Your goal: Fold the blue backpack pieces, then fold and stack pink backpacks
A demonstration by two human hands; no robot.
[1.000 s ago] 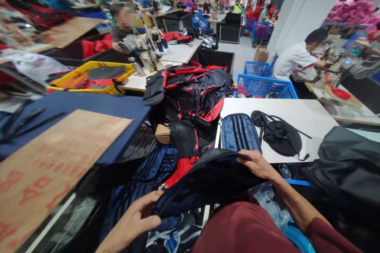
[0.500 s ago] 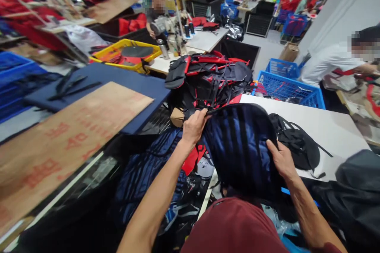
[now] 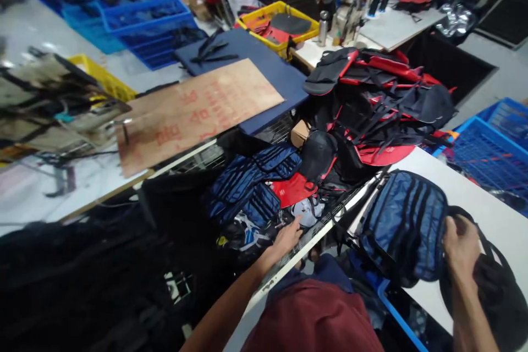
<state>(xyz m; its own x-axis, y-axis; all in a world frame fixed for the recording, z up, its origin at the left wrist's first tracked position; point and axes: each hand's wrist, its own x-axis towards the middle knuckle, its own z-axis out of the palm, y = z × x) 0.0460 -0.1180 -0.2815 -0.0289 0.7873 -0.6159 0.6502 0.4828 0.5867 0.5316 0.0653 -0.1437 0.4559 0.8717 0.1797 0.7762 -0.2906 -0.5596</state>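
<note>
Blue striped panel [image 3: 406,225]: right of the frame, lying across the near edge of the white counter [image 3: 470,198]; quilted-looking, with dark bands and dark edging.

Right hand [image 3: 460,242]: lower right; grip nearly closed, thumb and fingers about the panel's right edge. How firmly it presses cannot be told.

Left hand [image 3: 289,236]: centre, over the near side of the dark-lined bin [image 3: 177,198]; grip loose, fingers extended, nothing seen in it. The fingers reach toward a pale grey piece [image 3: 307,212]; contact uncertain.

Bin contents: folded blue striped pieces [image 3: 247,181], a red piece [image 3: 293,190]. Beyond, upper right of centre: a heap of black-and-red bags [image 3: 383,88].

Step in hand, by judgement: placing or steadying the panel on the counter, one-handed. Next move calls for keeping its edge even and clear of the black bag [image 3: 495,291] beside it before releasing.

Obscured: right fingertips, partly behind the panel's edge; whether another layer lies beneath; the black bag, cut off at lower right; dark material at lower left, too dim to identify.
</note>
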